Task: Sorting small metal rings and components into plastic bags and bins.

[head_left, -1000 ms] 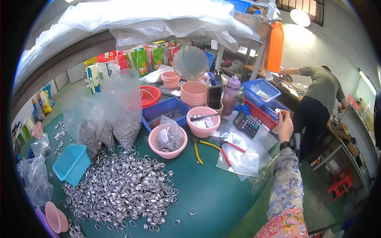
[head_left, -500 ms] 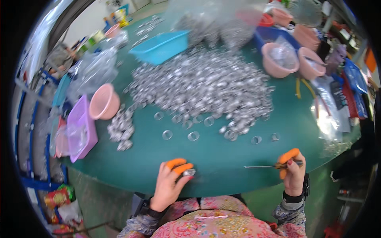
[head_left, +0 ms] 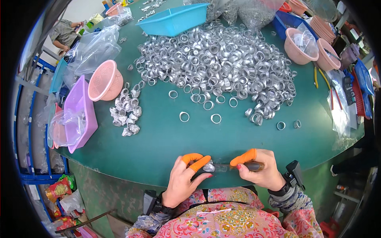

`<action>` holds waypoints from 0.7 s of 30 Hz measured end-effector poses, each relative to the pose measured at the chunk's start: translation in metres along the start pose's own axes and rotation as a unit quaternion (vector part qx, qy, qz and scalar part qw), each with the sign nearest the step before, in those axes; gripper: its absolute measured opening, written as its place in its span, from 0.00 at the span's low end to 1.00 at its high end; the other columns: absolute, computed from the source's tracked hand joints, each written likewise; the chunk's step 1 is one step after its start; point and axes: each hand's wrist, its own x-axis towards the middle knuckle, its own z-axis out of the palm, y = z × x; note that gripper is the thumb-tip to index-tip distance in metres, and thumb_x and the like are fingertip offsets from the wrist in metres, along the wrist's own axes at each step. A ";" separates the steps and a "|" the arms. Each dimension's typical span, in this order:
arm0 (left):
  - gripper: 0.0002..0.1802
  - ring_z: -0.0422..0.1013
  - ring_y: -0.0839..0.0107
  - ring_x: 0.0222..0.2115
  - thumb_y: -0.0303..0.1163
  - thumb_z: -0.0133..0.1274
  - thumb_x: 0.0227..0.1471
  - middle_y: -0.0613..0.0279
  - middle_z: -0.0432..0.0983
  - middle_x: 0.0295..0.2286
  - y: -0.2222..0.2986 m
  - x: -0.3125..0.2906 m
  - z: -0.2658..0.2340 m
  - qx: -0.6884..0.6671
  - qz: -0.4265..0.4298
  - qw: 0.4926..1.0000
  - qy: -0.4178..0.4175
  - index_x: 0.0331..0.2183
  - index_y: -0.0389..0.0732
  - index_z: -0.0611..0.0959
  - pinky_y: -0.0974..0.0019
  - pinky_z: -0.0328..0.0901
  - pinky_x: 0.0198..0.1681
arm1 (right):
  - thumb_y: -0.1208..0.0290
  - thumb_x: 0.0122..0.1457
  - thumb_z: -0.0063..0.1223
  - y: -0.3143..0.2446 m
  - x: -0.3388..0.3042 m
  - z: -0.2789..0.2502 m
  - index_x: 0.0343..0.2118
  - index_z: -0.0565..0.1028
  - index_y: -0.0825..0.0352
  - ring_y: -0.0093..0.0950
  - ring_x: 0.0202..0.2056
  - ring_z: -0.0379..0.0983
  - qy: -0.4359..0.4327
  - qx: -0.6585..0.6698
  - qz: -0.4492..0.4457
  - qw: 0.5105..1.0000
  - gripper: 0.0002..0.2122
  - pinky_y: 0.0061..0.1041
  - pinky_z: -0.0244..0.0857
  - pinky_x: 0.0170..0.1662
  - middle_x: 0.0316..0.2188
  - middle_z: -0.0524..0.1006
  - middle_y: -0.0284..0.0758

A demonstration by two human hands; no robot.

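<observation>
My left hand (head_left: pixel 179 183), with orange covers on two fingers, pinches a silvery metal ring (head_left: pixel 208 166) just above the near table edge. In my right hand (head_left: pixel 265 171), also with an orange finger cover, is a slim tool with a brown handle (head_left: pixel 254 166). Its thin shaft points left and meets the ring; motion smears it, so I cannot tell the tip's shape. Farther off lies a large pile of silvery rings (head_left: pixel 218 65), with several single rings (head_left: pixel 216 118) in front. Left of these sits a small heap of rings with lumpy tops (head_left: pixel 126 113).
The green table (head_left: pixel 158 139) curves along its near edge. A pink basket (head_left: pixel 105 85) and purple tray (head_left: pixel 83 119) stand left; a turquoise basin (head_left: pixel 174 20) is behind the pile. Pink baskets (head_left: pixel 297 51) and yellow-handled pliers (head_left: pixel 316 77) lie right. A person (head_left: pixel 65 33) is far left.
My right hand has moved left with the tool, bringing its shaft to the ring. My left hand has shifted slightly right, still pinching the ring. The view has tilted down a little.
</observation>
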 end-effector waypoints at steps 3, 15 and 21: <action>0.27 0.68 0.59 0.37 0.26 0.67 0.33 0.60 0.73 0.37 -0.001 0.000 0.004 0.000 -0.001 1.000 0.016 0.43 0.42 0.82 0.61 0.65 0.40 | 0.77 0.48 0.61 -0.006 0.009 0.001 0.30 0.80 0.67 0.26 0.22 0.74 -0.023 -0.034 -0.034 0.999 0.06 0.21 0.66 0.26 0.23 0.78 0.34; 0.24 0.69 0.62 0.34 0.23 0.67 0.32 0.59 0.73 0.34 -0.004 0.008 0.003 -0.058 -0.038 0.996 0.058 0.39 0.42 0.84 0.64 0.66 0.36 | 0.77 0.47 0.62 0.009 0.027 0.000 0.36 0.80 0.66 0.29 0.24 0.74 -0.133 -0.014 -0.065 0.989 0.11 0.23 0.67 0.28 0.23 0.77 0.34; 0.24 0.68 0.61 0.35 0.25 0.66 0.36 0.59 0.72 0.35 -0.013 0.011 -0.003 -0.074 -0.031 0.997 0.007 0.41 0.41 0.83 0.63 0.66 0.37 | 0.79 0.49 0.59 0.008 0.031 0.000 0.35 0.79 0.69 0.27 0.25 0.74 -0.161 -0.053 -0.106 0.980 0.09 0.22 0.68 0.28 0.24 0.78 0.35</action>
